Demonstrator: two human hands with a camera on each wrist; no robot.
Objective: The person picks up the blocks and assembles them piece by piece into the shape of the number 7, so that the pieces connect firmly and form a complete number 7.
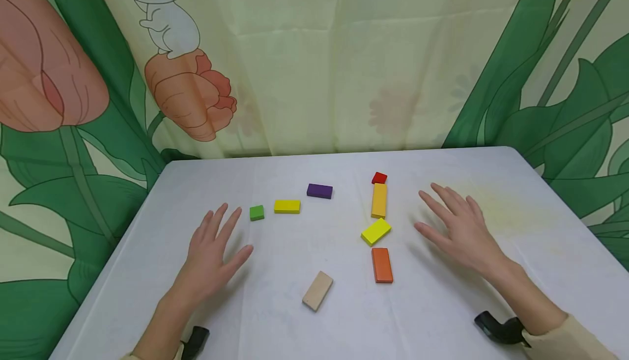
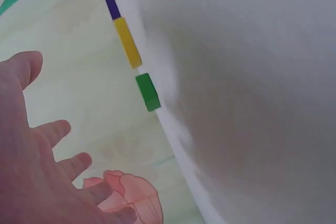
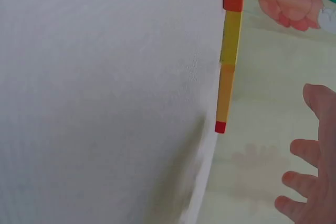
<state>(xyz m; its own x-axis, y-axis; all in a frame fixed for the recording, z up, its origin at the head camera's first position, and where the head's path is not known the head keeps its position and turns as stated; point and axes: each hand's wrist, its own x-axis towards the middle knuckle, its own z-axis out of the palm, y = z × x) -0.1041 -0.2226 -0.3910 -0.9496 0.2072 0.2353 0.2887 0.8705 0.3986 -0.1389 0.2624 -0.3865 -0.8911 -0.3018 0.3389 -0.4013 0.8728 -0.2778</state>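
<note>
Between flat hands [image 1: 216, 251], smooth rectangular wooden blocks [image 1: 382, 265].

Perhaps a playroom — cartoon curtain [image 1: 314, 59]

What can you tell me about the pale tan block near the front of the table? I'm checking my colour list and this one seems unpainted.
The tan block is a flat rectangular piece, pale beige like bare wood, with no paint visible. It lies flat on the white table, turned diagonally, its far end leaning right. It sits alone, nearest the camera of all the blocks, between the two hands and left of the orange block. Nothing touches it; the left hand and right hand both hover apart from it, fingers spread.
</note>
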